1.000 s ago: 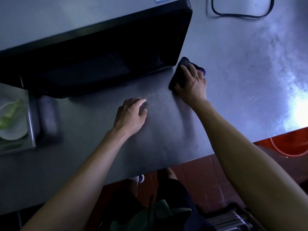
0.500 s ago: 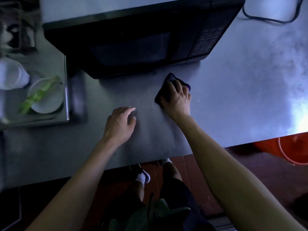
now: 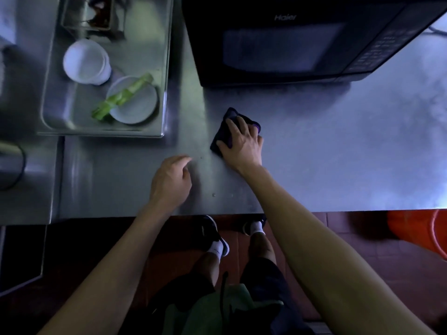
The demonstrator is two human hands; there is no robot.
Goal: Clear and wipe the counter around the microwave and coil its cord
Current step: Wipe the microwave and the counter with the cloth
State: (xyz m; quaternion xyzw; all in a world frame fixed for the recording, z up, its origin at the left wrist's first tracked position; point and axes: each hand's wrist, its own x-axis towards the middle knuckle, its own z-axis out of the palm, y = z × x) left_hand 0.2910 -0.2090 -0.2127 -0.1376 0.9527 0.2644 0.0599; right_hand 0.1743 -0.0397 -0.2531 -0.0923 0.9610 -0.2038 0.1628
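Observation:
A black microwave (image 3: 290, 44) stands at the back of the steel counter (image 3: 338, 153). In front of its left half lies a dark purple cloth (image 3: 221, 135), and my right hand (image 3: 242, 143) presses flat on it with fingers spread. My left hand (image 3: 170, 180) rests on the bare counter just left of the cloth, fingers loosely curled, holding nothing. A short piece of the dark cord (image 3: 437, 30) shows at the right edge behind the microwave; the remainder is out of frame.
Left of the microwave stands a steel tray (image 3: 154, 44) with a white cup (image 3: 84, 61), a white dish (image 3: 137, 105) and a green stalk (image 3: 121, 97). A metal pot (image 3: 9, 163) sits far left. An orange bucket (image 3: 418, 230) stands on the floor, right.
My right hand has slid the cloth leftward along the counter in front of the microwave. My view has shifted left, bringing the tray into view; most of the cord has left the frame.

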